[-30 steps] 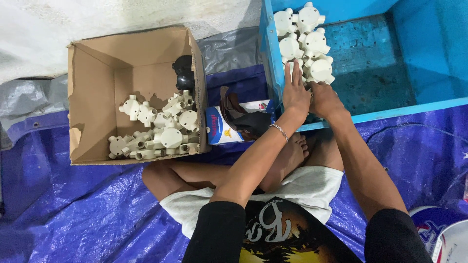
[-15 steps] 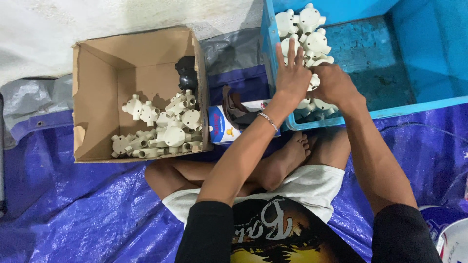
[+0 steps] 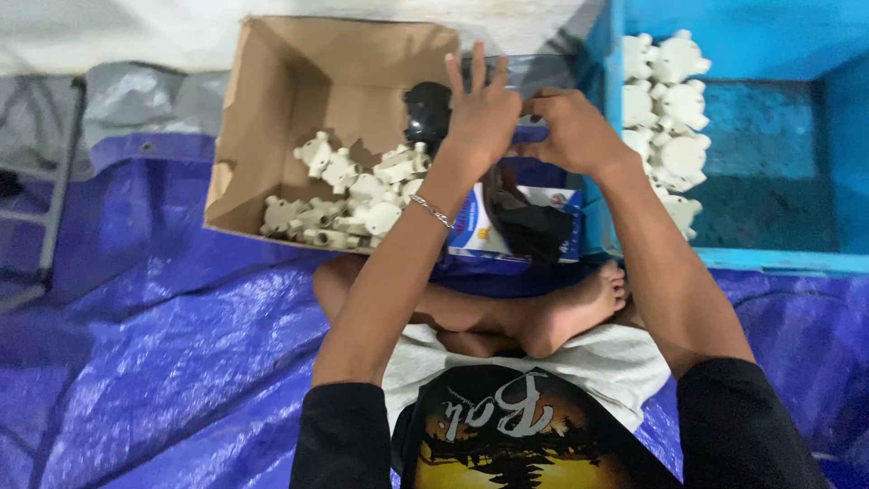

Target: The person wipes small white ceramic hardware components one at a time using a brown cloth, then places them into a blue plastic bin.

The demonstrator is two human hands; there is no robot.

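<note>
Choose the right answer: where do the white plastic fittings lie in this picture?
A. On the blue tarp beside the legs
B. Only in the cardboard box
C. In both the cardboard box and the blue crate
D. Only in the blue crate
C: a pile of white fittings lies in the cardboard box, and a second group of fittings lies in the blue crate.

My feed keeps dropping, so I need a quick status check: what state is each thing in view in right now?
Cardboard box: open, on its side, partly filled with white plastic fittings.
Blue crate: open, white fittings stacked along its left wall.
Small printed carton: open, dark contents inside.
Left hand: fingers spread; whether it holds anything cannot be told.
Right hand: fingers curled; what it holds is hidden.
Blue tarp: spread, wrinkled.
</note>
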